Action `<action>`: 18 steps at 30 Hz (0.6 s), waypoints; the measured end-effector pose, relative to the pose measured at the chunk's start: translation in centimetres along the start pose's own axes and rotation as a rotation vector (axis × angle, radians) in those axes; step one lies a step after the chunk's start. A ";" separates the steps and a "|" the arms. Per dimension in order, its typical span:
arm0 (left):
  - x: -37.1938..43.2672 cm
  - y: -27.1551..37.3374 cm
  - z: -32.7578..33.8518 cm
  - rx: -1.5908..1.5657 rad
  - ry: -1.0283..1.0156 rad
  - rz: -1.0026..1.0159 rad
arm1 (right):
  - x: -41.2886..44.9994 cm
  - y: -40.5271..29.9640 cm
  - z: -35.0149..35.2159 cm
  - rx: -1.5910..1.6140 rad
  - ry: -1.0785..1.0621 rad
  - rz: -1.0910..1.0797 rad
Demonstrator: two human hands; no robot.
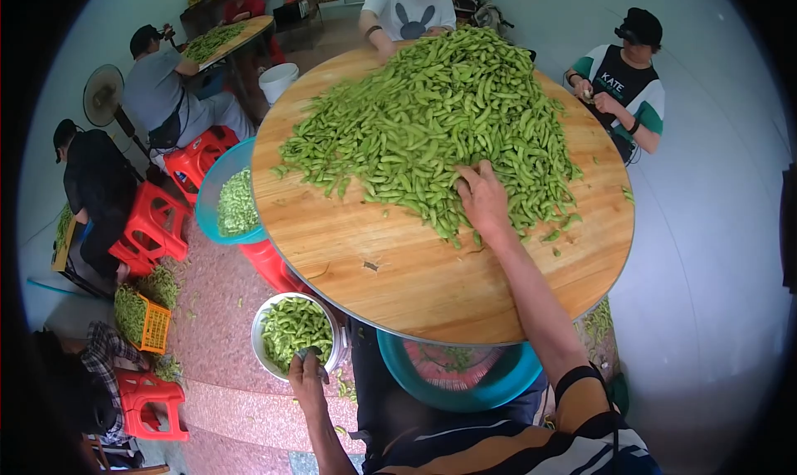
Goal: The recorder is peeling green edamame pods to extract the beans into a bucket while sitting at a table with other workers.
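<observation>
A large heap of green soybean pods (pixel 436 120) covers the far part of a round wooden tabletop (pixel 386 294). My right hand (pixel 485 204) reaches over the table to the heap's near edge, fingers apart and touching the pods. My left hand (pixel 308 378) is low on the left, at the near rim of a white bucket (pixel 255 341) of pods (pixel 296 325). Something dark grey is at its fingertips; I cannot tell if it is held or worn. Below the table's near edge sits a teal basin (pixel 461 403) with a red mesh-like piece (pixel 451 375) and green bits inside.
Across the table, a person in a white shirt (pixel 405 11) has a hand at the heap. Another person (pixel 629 86) sits at right. A teal tub (pixel 208 201) of shelled beans, red stools (pixel 149 226), an orange crate (pixel 155 325) and a fan (pixel 104 95) stand left, near other seated people.
</observation>
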State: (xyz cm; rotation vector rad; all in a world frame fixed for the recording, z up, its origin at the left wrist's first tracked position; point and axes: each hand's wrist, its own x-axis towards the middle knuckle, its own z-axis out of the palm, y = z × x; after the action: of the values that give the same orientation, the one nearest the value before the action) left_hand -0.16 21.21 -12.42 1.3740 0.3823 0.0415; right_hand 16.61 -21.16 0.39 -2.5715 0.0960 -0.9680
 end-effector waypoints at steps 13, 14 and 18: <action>-4.0 8.6 7.8 -0.031 -0.224 0.023 | -5.6 -2.4 -5.8 0.677 -0.139 0.366; -4.7 9.4 9.4 -0.062 -0.314 0.018 | -6.7 -3.3 -6.6 0.782 -0.159 0.403; -6.5 11.8 15.6 -0.041 -0.632 0.032 | -11.4 -6.1 -10.2 0.868 -0.147 0.305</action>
State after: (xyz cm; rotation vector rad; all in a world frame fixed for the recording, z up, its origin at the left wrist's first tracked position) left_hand 0.53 7.25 2.72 1.2770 -0.1696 -0.3505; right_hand 0.92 -16.69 2.65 -1.7484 0.0168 -0.5292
